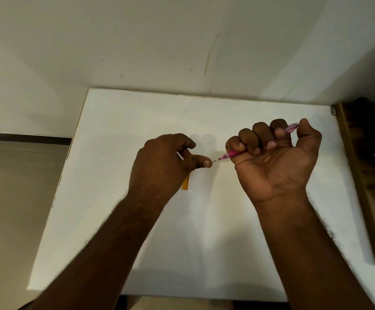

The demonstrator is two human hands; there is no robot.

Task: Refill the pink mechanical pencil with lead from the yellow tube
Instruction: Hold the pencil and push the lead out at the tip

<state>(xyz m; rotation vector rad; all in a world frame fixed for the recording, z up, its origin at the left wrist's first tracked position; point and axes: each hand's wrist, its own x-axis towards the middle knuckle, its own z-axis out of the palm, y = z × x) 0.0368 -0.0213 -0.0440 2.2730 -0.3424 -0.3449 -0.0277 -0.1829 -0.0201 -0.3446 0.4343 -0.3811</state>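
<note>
Two forearms are reaching in from the near edge of the white counter (106, 220) — nearest the lens, bare to the elbow — as a person is working at refilling a pencil.

At left, the left hand (159, 168) is doing double duty: its curled fingers are holding the yellow tube (186, 183) against the palm, the tube's lower end poking out beneath the hand, while thumb and forefinger are pinching a thin lead (215, 161) at the tip of the pencil. That grip is clamped together on both.

At right, the right hand (271, 157) is wrapping four fingers round the pink mechanical pencil (231, 154), its thumb sitting on the clear cap end (293, 127) — a tight fist on the barrel, palm turned up towards the camera.

The pencil is being held in the air above the counter, between the hands. Its long axis is running from upper right down to lower left, nose pointing left at the left thumb, cap end pointing up and right.

The step appears to be feeding lead in at the nose. Doing it well likely means keeping lead and barrel in one straight line, pressing the cap to free the clutch, and pushing gently — any sideways bend could snap the lead.
</note>
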